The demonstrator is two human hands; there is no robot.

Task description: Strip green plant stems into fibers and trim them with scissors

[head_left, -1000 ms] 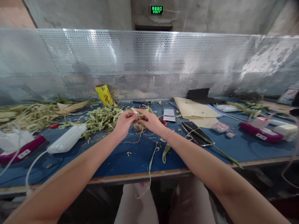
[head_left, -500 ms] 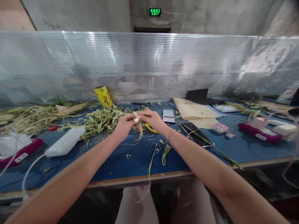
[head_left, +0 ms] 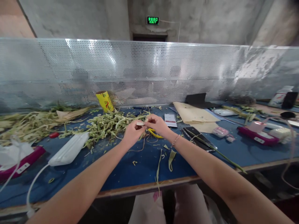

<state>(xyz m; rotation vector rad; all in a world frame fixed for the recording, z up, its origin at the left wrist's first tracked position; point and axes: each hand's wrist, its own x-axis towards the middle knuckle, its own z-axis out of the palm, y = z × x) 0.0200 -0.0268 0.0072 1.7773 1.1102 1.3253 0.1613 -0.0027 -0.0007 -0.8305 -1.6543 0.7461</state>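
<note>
Head view, left hand [head_left: 132,132] and right hand [head_left: 158,125] clamped on strip [head_left: 140,123], sparse scraps [head_left: 135,162] toward near edge of counter [head_left: 126,171]

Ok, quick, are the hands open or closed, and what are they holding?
Left hand: closed, pinching a short, pale, flat, plant-like strip.
Right hand: closed, pinching the same strip near its right end.

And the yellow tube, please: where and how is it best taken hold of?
Probably around the upper half of the yellow tube, coming from the near side: its round body rises above the leaves, and the metal screen stands behind.
</note>
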